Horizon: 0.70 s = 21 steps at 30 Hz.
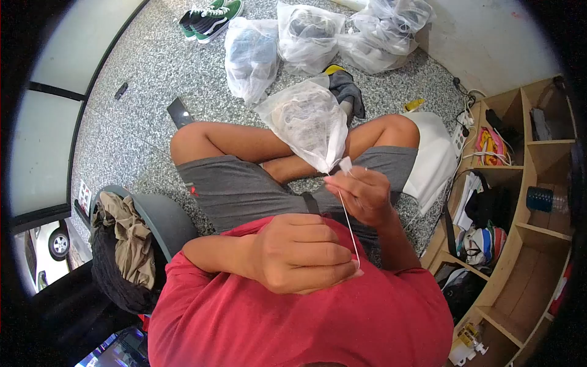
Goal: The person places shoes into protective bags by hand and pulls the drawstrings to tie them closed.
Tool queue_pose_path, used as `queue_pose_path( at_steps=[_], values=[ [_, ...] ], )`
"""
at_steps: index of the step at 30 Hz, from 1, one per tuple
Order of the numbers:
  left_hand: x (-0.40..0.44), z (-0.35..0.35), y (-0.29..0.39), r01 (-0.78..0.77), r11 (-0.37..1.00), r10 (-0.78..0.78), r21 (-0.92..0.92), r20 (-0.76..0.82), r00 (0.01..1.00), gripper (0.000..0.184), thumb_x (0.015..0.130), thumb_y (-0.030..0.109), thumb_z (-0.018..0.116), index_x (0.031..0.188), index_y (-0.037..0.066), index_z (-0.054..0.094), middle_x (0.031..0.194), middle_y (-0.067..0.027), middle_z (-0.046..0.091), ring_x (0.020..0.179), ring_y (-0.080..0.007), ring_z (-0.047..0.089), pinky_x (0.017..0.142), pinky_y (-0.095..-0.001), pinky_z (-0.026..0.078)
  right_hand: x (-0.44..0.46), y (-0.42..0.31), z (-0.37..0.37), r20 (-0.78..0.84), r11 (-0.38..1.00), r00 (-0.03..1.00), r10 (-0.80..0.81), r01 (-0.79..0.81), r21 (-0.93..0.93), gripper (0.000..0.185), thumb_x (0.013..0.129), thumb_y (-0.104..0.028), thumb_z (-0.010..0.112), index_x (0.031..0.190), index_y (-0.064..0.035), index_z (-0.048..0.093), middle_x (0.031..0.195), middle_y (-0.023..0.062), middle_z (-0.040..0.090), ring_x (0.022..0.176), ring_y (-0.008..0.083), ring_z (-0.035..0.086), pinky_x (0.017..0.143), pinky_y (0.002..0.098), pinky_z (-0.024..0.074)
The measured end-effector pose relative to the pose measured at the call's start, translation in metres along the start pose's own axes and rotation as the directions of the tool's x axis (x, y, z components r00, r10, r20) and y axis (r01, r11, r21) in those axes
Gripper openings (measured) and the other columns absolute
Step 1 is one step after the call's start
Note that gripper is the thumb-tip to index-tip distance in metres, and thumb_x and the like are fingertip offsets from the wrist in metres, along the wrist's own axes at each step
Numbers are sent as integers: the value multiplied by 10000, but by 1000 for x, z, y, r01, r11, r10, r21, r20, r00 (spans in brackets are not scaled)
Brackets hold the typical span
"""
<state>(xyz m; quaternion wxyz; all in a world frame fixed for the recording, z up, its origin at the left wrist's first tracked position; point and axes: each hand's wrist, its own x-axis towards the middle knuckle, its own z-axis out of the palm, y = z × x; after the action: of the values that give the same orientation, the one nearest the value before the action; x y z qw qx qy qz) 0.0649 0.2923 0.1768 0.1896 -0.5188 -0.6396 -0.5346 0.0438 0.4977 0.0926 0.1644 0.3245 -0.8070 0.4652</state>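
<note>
A white translucent drawstring bag (309,119) with something pale bunched inside lies across my crossed legs, its gathered neck toward me. From that neck a thin white drawstring (348,223) runs taut toward my chest. My left hand (306,254) is closed in a fist on the string's near end, in front of the red shirt. Close to the neck, my right hand (365,191) is closed, its thumb and fingers pinching the drawstring. A small white tab (346,165) sticks up beside those fingers.
Filled white bags (251,55) and green-and-black sneakers (214,19) stand ahead on the speckled floor. A phone (179,112) lies left of my knee. At my left is a grey tub (162,217) with dark and tan cloth; a wooden shelf (520,244) runs along the right.
</note>
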Motion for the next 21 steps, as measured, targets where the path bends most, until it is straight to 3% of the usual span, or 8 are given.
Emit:
queue_pose_path(
  at_steps=[2,6,8,15,17,18,19,21],
  values=[
    [-1,4,-4,-17,1000,17,19,-10,1000,140,770,106,863,862,55,772,836,-53,710,675,-155,634,521,-269,452,-6,-13,-10,-17,1000,1000,26,-26,12,194,818,-79,821,997,-57,751,818,91,688,669,246,662,550,348,498],
    [-22,8,-50,-26,976,58,218,-141,988,417,837,330,837,1163,93,731,1298,-123,661,1021,-300,660,818,-455,542,-17,-30,-37,-116,995,991,63,-53,89,162,846,-107,814,968,-23,750,785,112,724,629,225,692,546,324,529],
    [-19,19,-81,329,903,-310,277,-110,944,430,852,379,795,1151,75,736,1176,-76,707,1161,-385,616,1082,-533,411,-17,-43,-53,-174,972,975,136,-97,214,129,876,-128,799,917,-16,749,761,125,733,611,223,699,553,321,552],
    [-70,56,-152,226,964,-265,142,405,875,269,989,299,660,1090,53,694,953,-126,700,1135,-339,636,1179,-564,297,-53,-35,-147,-59,870,981,184,-134,475,210,908,-201,758,843,-4,725,767,159,736,671,245,720,599,335,568],
    [-76,60,-154,358,931,-356,72,402,844,189,1025,226,601,925,70,638,788,-122,609,987,-327,644,1165,-565,317,-66,-31,-187,-9,862,865,501,-499,89,208,895,-201,758,951,0,751,1008,211,747,961,296,734,835,385,577],
    [-76,62,-154,361,930,-357,68,397,845,189,1025,226,601,925,70,638,788,-122,609,987,-327,644,1165,-565,317,-71,-25,-188,-183,770,796,578,-605,-201,256,891,-225,770,1023,-6,751,1164,213,699,1116,310,670,960,402,513],
    [-74,62,-155,356,931,-355,76,406,842,216,1033,235,582,905,65,621,775,-122,591,916,-331,627,1133,-557,342,-66,-18,-182,-372,578,726,578,-686,-441,317,887,-249,782,1094,-11,752,1320,215,651,1271,324,606,1085,419,448],
    [-73,63,-154,353,933,-350,73,426,834,245,1042,244,564,886,60,604,763,-123,572,846,-335,611,1101,-550,368,-54,-5,-165,-402,491,807,433,-585,-645,592,854,-319,825,1335,-21,651,1508,208,511,1418,347,469,1182,423,333]
  ],
)
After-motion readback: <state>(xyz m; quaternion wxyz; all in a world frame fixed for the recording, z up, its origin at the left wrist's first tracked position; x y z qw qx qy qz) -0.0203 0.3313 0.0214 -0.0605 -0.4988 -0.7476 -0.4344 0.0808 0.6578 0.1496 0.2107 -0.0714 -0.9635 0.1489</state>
